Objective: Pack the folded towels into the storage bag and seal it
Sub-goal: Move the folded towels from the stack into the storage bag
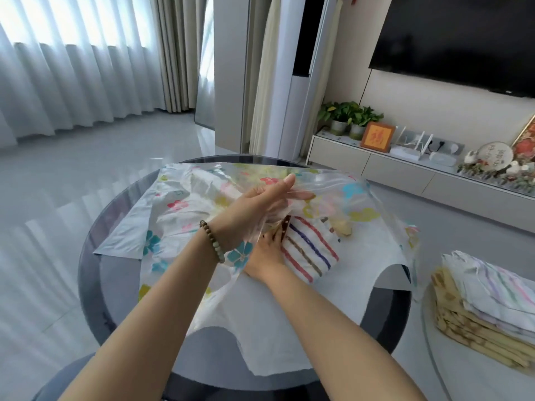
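Two hands meet at the mouth of the clear flower-printed plastic storage bag (179, 204), spread over the round dark glass table (89, 256) and reaching its near and right rims. Left hand (260, 201) pinches the top film up; right hand (265, 254) rests on the white rainbow-striped folded towel (309, 250) just inside, fingers part hidden, grip can't tell. Stack of folded striped towels (486, 290) sits well apart at right.

The left hand (260, 202) is raised and pinches the storage bag (179, 215) between thumb and fingers; the right hand (265, 253) lies below it, palm down, fingers stretched forward.
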`<action>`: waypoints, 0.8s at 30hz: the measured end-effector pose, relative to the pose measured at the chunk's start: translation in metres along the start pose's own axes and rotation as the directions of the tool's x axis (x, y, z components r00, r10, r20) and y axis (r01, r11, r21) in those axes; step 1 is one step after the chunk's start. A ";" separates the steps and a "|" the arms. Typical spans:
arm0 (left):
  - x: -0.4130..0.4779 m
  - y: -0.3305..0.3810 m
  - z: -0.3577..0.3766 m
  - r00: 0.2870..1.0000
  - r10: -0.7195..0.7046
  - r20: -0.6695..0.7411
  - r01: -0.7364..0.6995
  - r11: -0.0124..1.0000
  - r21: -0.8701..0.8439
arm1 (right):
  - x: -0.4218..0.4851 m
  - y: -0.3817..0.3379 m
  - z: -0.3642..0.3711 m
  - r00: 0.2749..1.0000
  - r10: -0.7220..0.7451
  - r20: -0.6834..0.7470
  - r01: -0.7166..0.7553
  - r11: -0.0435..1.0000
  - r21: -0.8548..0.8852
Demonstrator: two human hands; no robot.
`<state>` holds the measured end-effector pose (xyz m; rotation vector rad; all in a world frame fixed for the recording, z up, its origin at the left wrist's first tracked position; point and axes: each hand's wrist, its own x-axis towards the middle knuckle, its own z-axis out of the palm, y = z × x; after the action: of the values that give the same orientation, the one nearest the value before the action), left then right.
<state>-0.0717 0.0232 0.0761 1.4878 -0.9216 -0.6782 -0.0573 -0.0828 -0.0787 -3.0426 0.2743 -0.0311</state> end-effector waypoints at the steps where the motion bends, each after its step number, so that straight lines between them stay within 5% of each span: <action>1: 0.000 0.001 -0.004 1.000 0.000 -0.009 0.000 1.000 -0.004 | 0.005 0.001 -0.002 1.000 -0.006 0.025 0.005 1.000 0.026; 7: 0.001 0.002 -0.027 0.998 0.004 -0.059 -0.001 0.999 0.045 | -0.035 0.046 -0.013 0.969 -0.247 -0.005 0.248 0.969 0.021; 15: 0.007 -0.014 0.001 0.980 0.005 -0.201 -0.012 0.999 -0.032 | -0.159 0.087 -0.063 0.953 -0.278 -0.122 0.303 0.888 0.346; 20: 0.019 -0.028 0.039 0.941 -0.051 -0.334 0.013 0.993 -0.115 | -0.225 0.148 -0.096 0.955 0.156 -0.251 0.097 0.636 0.765; 24: 0.026 -0.042 0.059 0.935 -0.096 -0.341 0.050 0.989 -0.141 | -0.257 0.226 -0.101 0.795 0.503 -0.340 0.031 0.526 0.850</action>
<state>-0.1010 -0.0299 0.0292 1.4705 -0.5425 -0.4962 -0.3528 -0.2670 -0.0015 -1.9198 0.5479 -0.8052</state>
